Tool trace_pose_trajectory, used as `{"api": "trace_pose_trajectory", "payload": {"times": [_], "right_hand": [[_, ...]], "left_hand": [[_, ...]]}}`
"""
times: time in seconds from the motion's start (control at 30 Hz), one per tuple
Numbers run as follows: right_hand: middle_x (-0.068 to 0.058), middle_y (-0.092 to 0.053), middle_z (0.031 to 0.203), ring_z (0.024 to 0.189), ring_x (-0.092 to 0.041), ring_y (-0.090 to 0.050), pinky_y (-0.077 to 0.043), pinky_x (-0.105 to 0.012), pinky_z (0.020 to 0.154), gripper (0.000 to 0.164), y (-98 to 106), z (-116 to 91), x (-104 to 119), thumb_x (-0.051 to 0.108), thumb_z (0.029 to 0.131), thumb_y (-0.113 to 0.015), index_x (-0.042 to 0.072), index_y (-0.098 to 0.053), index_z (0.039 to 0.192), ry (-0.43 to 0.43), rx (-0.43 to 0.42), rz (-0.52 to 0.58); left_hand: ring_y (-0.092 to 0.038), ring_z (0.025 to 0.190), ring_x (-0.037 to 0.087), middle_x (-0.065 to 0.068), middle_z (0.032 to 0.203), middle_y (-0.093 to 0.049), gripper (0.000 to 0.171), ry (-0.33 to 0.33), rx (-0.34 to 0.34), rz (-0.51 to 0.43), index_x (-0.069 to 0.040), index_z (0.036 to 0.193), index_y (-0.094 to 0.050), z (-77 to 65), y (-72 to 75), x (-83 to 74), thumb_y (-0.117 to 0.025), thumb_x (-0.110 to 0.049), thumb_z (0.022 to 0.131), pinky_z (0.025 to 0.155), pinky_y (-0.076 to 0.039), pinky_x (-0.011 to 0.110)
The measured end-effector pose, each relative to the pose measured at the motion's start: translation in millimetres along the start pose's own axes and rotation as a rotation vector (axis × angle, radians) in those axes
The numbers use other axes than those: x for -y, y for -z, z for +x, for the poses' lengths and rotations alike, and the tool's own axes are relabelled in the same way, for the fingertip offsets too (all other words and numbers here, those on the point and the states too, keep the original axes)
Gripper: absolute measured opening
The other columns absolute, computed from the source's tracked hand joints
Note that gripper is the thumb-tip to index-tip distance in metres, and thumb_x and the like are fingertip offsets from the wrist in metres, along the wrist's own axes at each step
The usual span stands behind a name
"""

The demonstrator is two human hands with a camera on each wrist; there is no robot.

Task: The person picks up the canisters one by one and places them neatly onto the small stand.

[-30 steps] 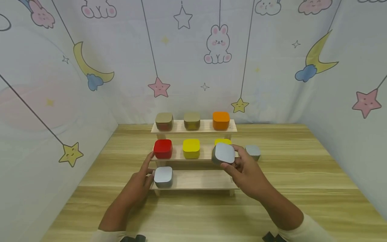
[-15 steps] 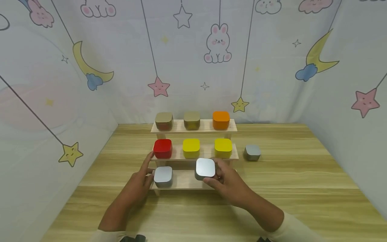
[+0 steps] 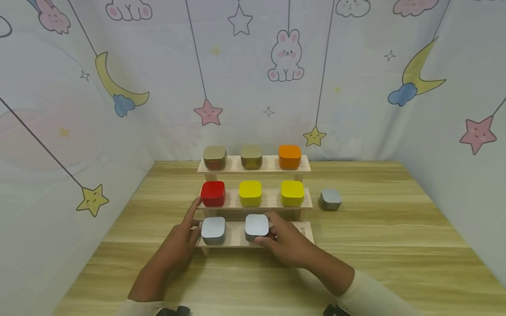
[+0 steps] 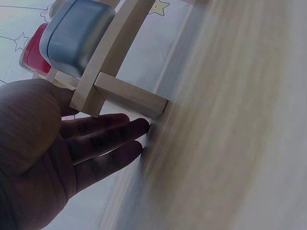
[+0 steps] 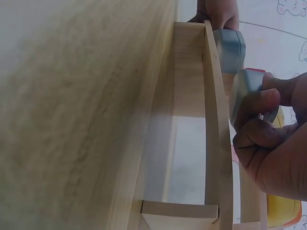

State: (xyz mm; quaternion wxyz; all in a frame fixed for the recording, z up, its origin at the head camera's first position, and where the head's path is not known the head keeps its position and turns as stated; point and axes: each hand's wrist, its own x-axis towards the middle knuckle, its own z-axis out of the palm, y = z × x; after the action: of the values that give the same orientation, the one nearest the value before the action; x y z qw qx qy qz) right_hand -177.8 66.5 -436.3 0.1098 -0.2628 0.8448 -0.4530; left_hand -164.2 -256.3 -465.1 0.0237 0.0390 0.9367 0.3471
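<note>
My right hand [image 3: 286, 243] pinches a silver-grey square tin [image 3: 256, 224] with rounded corners between thumb and fingers. It is at the middle of the bottom shelf [image 3: 235, 240] of a wooden three-step rack; whether its base touches the wood I cannot tell. In the right wrist view the same tin [image 5: 245, 85] is partly covered by fingers. Another grey tin [image 3: 213, 229] stands at that shelf's left end. Beside it, my left hand [image 3: 179, 243] touches the rack's left end. The left wrist view shows the left hand's fingers [image 4: 105, 160] extended under the shelf edge.
The middle step carries a red tin [image 3: 213, 194] and two yellow tins, one in the middle [image 3: 250, 193], one right [image 3: 292, 193]. On the top step are two gold-toned tins and an orange tin [image 3: 290, 157]. A grey tin [image 3: 330, 199] stands on the table right of the rack.
My right hand has carried the grey tin left and down, from before the right yellow tin to the middle of the bottom shelf. The left hand has stayed in place.
</note>
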Motion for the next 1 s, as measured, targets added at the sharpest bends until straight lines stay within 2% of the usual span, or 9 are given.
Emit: {"api": "trace_pose_trajectory", "payload": {"times": [0.13, 0.2, 0.37, 0.6, 1.0], "right_hand": [[-0.007, -0.074, 0.129, 0.111, -0.017, -0.064, -0.054, -0.038, 0.096, 0.055, -2, 5, 2, 0.025, 0.105, -0.075, 0.007, -0.048, 0.15, -0.02, 0.006, -0.053], [-0.008, -0.073, 0.133, 0.114, -0.018, -0.064, -0.054, -0.042, 0.1, 0.056, -4, 7, 2, 0.026, 0.105, -0.075, 0.007, -0.048, 0.15, -0.031, 0.014, -0.055], [-0.01, -0.072, 0.131, 0.11, -0.018, -0.062, -0.053, -0.043, 0.099, 0.055, -9, 11, 1, 0.025, 0.105, -0.076, 0.005, -0.048, 0.148, -0.049, 0.028, -0.058], [-0.015, -0.072, 0.134, 0.112, -0.02, -0.063, -0.053, -0.046, 0.102, 0.055, -11, 11, 5, 0.024, 0.105, -0.075, 0.003, -0.047, 0.149, -0.057, 0.04, -0.058], [-0.013, -0.072, 0.129, 0.108, -0.018, -0.062, -0.053, -0.043, 0.097, 0.055, -12, 11, 7, 0.025, 0.105, -0.075, 0.003, -0.048, 0.148, -0.065, 0.039, -0.081]], "left_hand": [[-0.065, 0.139, 0.048, 0.026, 0.151, -0.065, 0.091, 0.007, 0.0, -0.002, -0.04, 0.175, 0.003, 0.5, 0.5, 0.9, -0.055, -0.01, 0.113, 0.119, -0.048, 0.068], [-0.064, 0.14, 0.048, 0.025, 0.151, -0.065, 0.091, 0.009, 0.001, -0.003, -0.041, 0.175, 0.004, 0.6, 0.6, 1.4, -0.055, -0.01, 0.113, 0.119, -0.048, 0.068], [-0.062, 0.142, 0.049, 0.024, 0.151, -0.066, 0.091, 0.021, 0.007, -0.009, -0.041, 0.175, 0.004, 0.2, 0.1, 1.6, -0.055, -0.01, 0.113, 0.12, -0.046, 0.07], [-0.063, 0.141, 0.048, 0.023, 0.151, -0.066, 0.092, 0.032, 0.013, -0.008, -0.04, 0.175, 0.004, 0.1, 0.1, -0.8, -0.056, -0.011, 0.113, 0.12, -0.047, 0.068], [-0.06, 0.143, 0.05, 0.025, 0.152, -0.065, 0.092, 0.036, 0.014, -0.01, -0.04, 0.175, 0.005, -0.2, 0.6, -1.6, -0.055, -0.01, 0.113, 0.121, -0.045, 0.07]]}}
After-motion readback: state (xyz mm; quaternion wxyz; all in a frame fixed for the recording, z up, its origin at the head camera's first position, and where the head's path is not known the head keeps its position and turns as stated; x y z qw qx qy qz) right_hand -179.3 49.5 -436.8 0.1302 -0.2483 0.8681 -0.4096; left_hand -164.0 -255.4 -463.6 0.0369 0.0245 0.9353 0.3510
